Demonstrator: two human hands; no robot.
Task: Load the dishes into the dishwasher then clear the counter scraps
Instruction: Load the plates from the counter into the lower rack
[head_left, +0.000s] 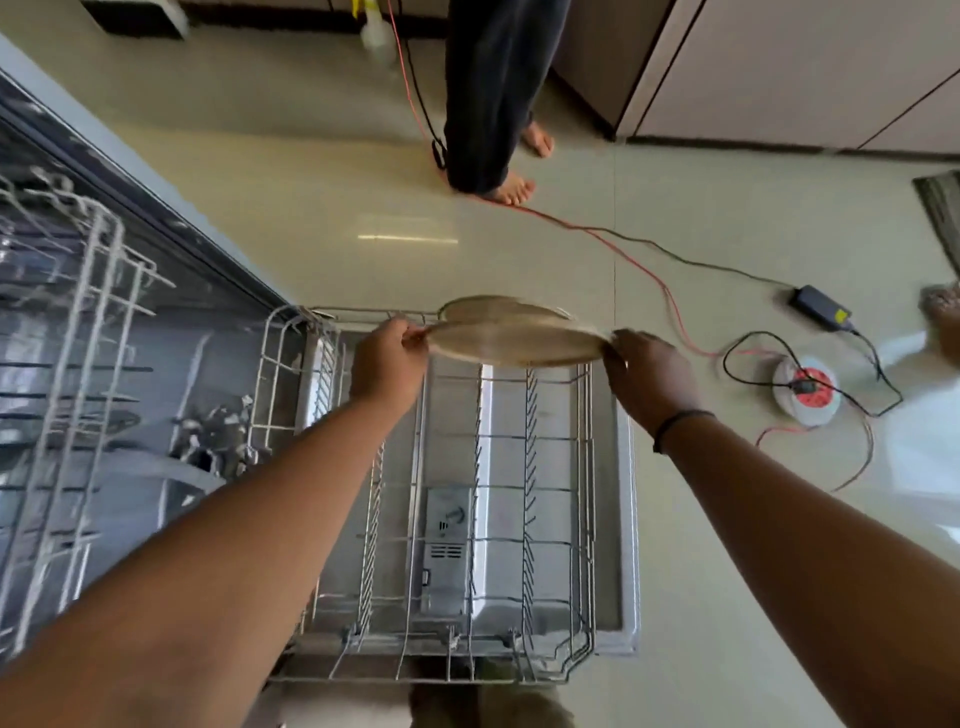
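Plates: two round metal plates (514, 338), stacked and a little offset, held nearly flat in the air above the far end of the lower rack, not touching its wires.
Left hand: the left hand (387, 364) grips the left edge of the plates; its fingers (410, 338) curl over the rim, with the thumb side hidden behind the hand.
Right hand: the right hand (647, 371) holds the opposite, right edge, fingers curled round the rim; a dark band sits on that wrist.
Plates and fingers: the stack spans the gap between the two hands, each edge pinched at the fingertips, the middle of the plates unsupported.
Lower rack: a grey wire lower rack (524, 499) is pulled out over the open dishwasher door (613, 519); rows of upright tines run its length, with no dish seen in them.
Upper rack: a second wire upper rack (78, 291) stands to the left, blurred.
Floor: pale tiled floor (311, 197) with red and black cables (649, 265), a black adapter (821, 306) and a round socket reel (805, 389) to the right.
Bystander: a barefoot person (488, 93) in dark trousers stands beyond the rack.
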